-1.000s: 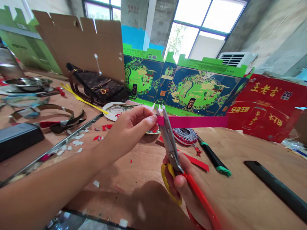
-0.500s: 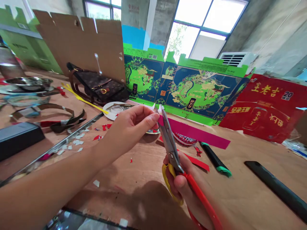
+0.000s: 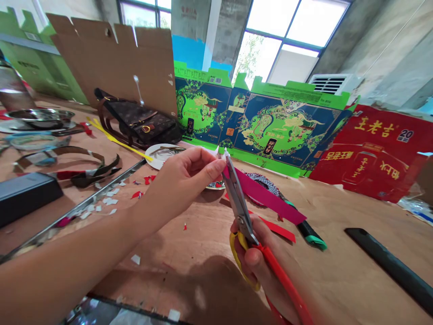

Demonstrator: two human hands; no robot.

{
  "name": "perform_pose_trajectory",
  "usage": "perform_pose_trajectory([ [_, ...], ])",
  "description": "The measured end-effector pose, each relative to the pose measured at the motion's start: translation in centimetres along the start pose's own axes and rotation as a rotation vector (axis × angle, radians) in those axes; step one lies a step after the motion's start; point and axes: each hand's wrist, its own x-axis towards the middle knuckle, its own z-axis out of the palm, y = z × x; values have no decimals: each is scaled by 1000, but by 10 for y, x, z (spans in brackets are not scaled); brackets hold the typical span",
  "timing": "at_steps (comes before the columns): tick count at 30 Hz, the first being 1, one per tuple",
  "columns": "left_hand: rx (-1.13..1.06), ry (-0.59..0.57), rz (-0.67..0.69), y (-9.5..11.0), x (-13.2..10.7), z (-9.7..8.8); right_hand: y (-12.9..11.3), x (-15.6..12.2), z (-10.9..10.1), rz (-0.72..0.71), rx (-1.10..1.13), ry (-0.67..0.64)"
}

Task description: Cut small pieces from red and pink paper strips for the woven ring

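Note:
My left hand [image 3: 194, 174] pinches one end of a magenta paper strip [image 3: 270, 198] between thumb and forefinger. White pointed tips stick up just beyond those fingers. My right hand [image 3: 262, 253] grips a pair of scissors [image 3: 240, 203] with one red and one yellow handle. The blades point up and away, nearly closed, at the strip's held end beside my left thumb. From there the strip slants down to the right, behind the blades. Below it lie a red strip [image 3: 279, 231], a black-and-green handled tool [image 3: 313, 234] and a round patterned piece [image 3: 265, 183].
A black bar-like object [image 3: 389, 266] lies at the right. White paper scraps [image 3: 110, 201] are strewn by a metal strip [image 3: 111, 183] on the left. A white plate [image 3: 154, 151], a dark bag [image 3: 142, 124] and a standing printed carton [image 3: 280, 126] are behind.
The free end of the magenta strip has swung down and to the left, uncovering more of the round patterned piece. The scissor blades have drawn closer together.

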Motion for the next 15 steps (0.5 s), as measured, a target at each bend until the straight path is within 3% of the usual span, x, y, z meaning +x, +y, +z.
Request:
perform_pose_trajectory([
  [9,25,6,-6,1,-1,-1,1,-2,0,14,124,-48],
  [15,6,2,-28,4,-2,0,-12,-4,0,55,120,-43],
])
